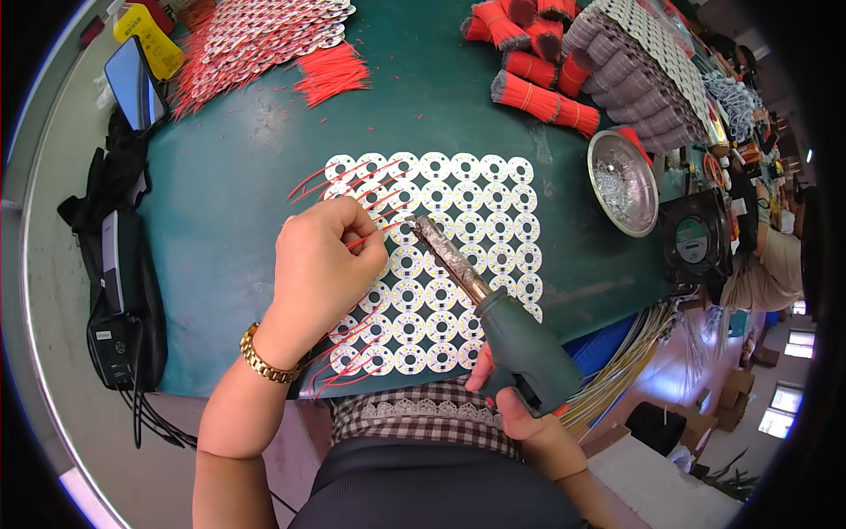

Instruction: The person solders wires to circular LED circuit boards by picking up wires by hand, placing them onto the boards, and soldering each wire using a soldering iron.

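The left hand (pixel 328 251) pinches a red wire (pixel 384 231); the right hand (pixel 518 418) clasps a soldering iron (pixel 511 331), its tip at a white disc (pixel 400 236) on the worktop (pixel 233 203).

The counter (pixel 238 176) is dark green. Over on the right, small windows (pixel 780 413) shine bright white. Brown boxes (pixel 733 390) sit near them, and light makes a shiny patch on the floor (pixel 677 381).

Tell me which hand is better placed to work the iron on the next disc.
The right hand, most likely: it grips the iron, whose tip is over the discs. The left hand is busy pinching a red wire.
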`<state>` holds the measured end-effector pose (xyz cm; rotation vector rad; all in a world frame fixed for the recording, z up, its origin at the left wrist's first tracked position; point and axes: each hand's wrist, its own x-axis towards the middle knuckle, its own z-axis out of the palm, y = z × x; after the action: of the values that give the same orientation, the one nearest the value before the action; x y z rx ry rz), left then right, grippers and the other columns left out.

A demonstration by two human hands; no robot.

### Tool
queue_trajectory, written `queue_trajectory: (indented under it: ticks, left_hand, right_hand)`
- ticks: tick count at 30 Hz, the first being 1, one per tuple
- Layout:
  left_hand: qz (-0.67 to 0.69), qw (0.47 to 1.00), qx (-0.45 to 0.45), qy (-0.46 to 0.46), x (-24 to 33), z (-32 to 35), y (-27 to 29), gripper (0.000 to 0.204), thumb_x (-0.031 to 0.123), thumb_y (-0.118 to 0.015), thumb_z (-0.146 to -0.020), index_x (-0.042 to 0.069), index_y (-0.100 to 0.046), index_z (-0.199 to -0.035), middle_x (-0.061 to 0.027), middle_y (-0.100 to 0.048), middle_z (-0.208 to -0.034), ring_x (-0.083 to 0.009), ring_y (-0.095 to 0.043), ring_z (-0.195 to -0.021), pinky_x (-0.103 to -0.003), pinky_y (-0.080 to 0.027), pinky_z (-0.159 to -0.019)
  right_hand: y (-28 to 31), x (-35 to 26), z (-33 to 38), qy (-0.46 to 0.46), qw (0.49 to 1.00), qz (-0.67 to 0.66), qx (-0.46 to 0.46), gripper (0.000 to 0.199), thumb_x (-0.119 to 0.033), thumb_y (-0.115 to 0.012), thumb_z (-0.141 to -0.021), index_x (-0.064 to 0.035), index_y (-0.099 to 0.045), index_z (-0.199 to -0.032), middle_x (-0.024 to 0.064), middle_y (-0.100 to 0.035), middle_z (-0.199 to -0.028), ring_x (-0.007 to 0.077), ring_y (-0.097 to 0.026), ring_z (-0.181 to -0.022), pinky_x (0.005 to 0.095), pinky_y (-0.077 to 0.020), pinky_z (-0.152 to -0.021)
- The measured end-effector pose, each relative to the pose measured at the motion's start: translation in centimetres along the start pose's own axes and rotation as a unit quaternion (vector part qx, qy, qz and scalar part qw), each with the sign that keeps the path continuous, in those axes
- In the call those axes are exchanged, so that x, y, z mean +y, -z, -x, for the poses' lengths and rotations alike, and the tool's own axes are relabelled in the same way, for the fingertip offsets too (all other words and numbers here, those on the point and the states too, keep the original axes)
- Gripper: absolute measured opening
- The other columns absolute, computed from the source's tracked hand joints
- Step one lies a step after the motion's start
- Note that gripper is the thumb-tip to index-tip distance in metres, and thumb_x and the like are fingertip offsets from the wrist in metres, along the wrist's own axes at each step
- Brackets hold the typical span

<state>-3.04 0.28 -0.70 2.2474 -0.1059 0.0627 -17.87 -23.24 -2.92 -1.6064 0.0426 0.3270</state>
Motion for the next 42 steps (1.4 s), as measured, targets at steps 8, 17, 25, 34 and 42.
queue_trajectory:
  ticks: [8, 17, 25, 34, 42]
  left_hand:
    - [0.002, 1.000, 0.003, -0.006, -0.1, -0.1, -0.1, 0.011, 0.004, -0.071, -0.073, 0.003, -0.060, -0.069, -0.0085, -0.061, -0.062, -0.0189, -0.058, -0.052, -0.032, -0.047, -0.055]
    - [-0.013, 1.000, -0.009, -0.026, -0.3, -0.2, 0.0, 0.011, 0.005, -0.069, -0.072, 0.005, -0.059, -0.069, -0.0074, -0.061, -0.065, -0.0228, -0.057, -0.055, -0.036, -0.045, -0.058]
    - [-0.016, 1.000, -0.008, -0.025, -0.4, -0.1, 0.0, 0.011, 0.006, -0.068, -0.072, 0.007, -0.058, -0.069, -0.0056, -0.060, -0.065, -0.0228, -0.056, -0.057, -0.037, -0.042, -0.063]
    - [-0.042, 0.999, -0.017, -0.023, -0.1, -0.2, 0.1, 0.009, 0.003, -0.069, -0.074, 0.000, -0.061, -0.072, -0.0081, -0.060, -0.066, -0.0139, -0.055, -0.057, -0.029, -0.046, -0.056]
    - [-0.028, 0.999, -0.011, -0.024, -0.3, -0.2, 0.1, 0.008, 0.006, -0.068, -0.072, 0.007, -0.060, -0.069, -0.0075, -0.064, -0.068, -0.0276, -0.059, -0.059, -0.039, -0.042, -0.067]
  right_hand:
    - [-0.3, -0.2, 0.3, -0.005, 1.000, -0.004, -0.006, 0.067, -0.059, -0.064, -0.088, -0.0058, -0.052, -0.127, 0.0062, -0.058, -0.098, 0.0124, -0.059, -0.083, 0.0271, -0.0463, -0.067]
    - [0.3, -0.5, 0.6, -0.032, 0.998, 0.050, -0.015, 0.063, -0.060, -0.062, -0.089, -0.0043, -0.055, -0.116, 0.0051, -0.060, -0.092, 0.0104, -0.055, -0.077, 0.0265, -0.0450, -0.067]
    - [-0.3, -1.1, 0.2, -0.004, 0.999, 0.036, 0.014, 0.063, -0.062, -0.062, -0.088, -0.0044, -0.054, -0.111, 0.0066, -0.060, -0.095, 0.0125, -0.058, -0.079, 0.0280, -0.0457, -0.067]
    - [-0.7, -1.7, -0.3, 0.029, 0.999, -0.006, 0.023, 0.071, -0.065, -0.064, -0.086, -0.0035, -0.051, -0.119, 0.0093, -0.059, -0.092, 0.0164, -0.060, -0.076, 0.0283, -0.0467, -0.064]
    - [-0.8, -1.2, -0.2, 0.071, 0.995, -0.065, 0.025, 0.026, -0.023, -0.068, -0.086, -0.0033, -0.061, -0.103, 0.0048, -0.061, -0.088, 0.0101, -0.052, -0.070, 0.0249, -0.0419, -0.062]
